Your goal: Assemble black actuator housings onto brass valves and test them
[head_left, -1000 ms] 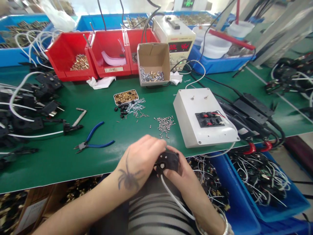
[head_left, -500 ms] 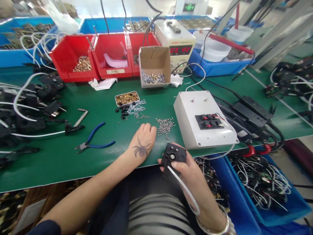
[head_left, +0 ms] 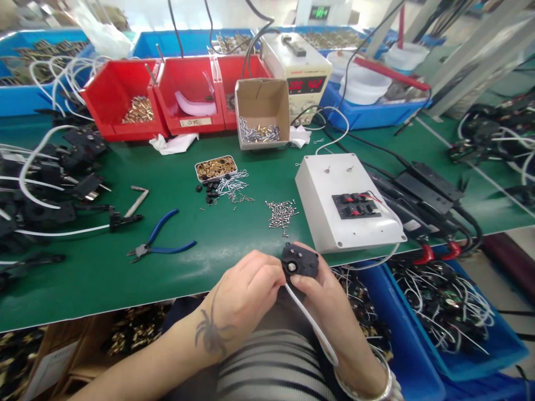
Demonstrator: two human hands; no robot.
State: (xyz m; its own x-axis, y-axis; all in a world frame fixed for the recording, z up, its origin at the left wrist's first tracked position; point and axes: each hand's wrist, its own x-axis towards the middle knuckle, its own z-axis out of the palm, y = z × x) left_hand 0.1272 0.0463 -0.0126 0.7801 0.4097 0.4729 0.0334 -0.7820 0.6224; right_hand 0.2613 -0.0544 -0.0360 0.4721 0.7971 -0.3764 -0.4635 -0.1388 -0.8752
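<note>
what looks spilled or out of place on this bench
Small silver screws lie scattered loose on the green mat beside the white box, and pins and black bits are strewn beside the tin of brass parts rather than in a container. Nothing looks damaged.

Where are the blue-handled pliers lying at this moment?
In the head view, the blue-handled pliers lie on the green table, left of the left hand, beside a black part with a white cable.
</note>
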